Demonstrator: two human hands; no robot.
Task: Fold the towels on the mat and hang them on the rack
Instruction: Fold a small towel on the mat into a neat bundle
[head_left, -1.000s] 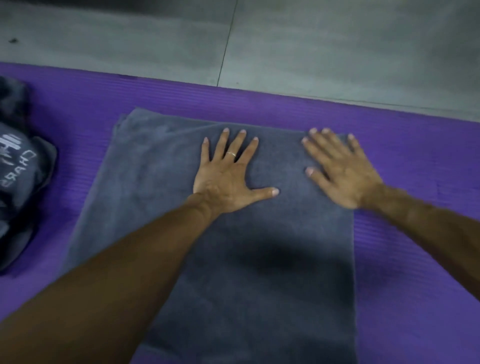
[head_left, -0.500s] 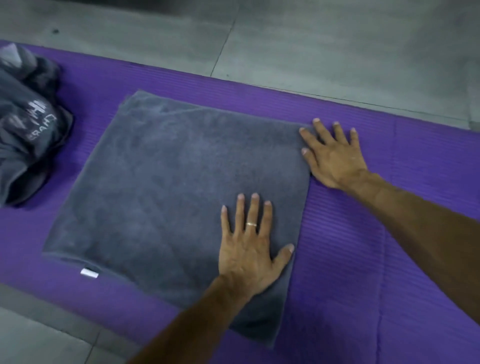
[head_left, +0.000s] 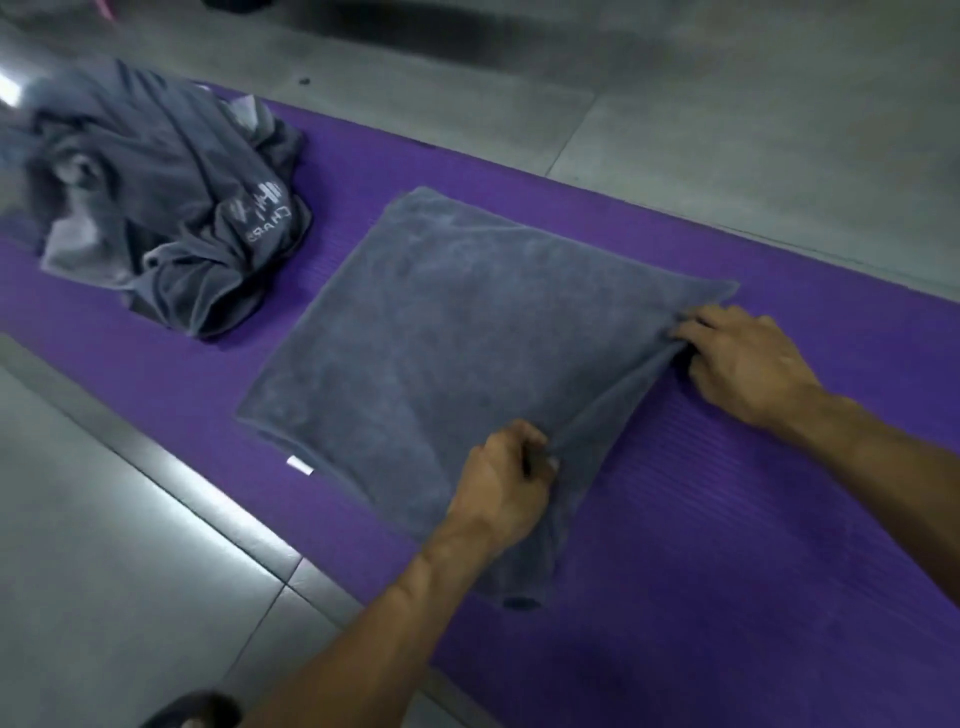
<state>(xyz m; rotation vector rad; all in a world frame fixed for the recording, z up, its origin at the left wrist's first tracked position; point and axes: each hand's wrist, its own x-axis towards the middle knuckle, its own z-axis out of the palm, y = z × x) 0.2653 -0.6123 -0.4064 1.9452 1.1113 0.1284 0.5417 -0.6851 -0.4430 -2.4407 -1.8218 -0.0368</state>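
Two hands gripped the right-hand edge of the folded grey towel (head_left: 441, 338), which lay flat on the purple mat (head_left: 727, 545): the left hand (head_left: 501, 486) pinched the edge toward the near corner, and the right hand (head_left: 748, 358) pinched it close to the far corner, the cloth between them lifted into a soft ridge. The towel appeared light, limp and thick-piled, so it would likely sag wherever unsupported; taking hold at the two corners of one edge, as shown, seemed the best way to keep that edge straight for the next fold. Half a second earlier both hands had lain flat and open, the left pressing the towel's near right area and the right resting at its far right corner. A crumpled heap of grey towels (head_left: 171, 208) lay on the mat to the left.
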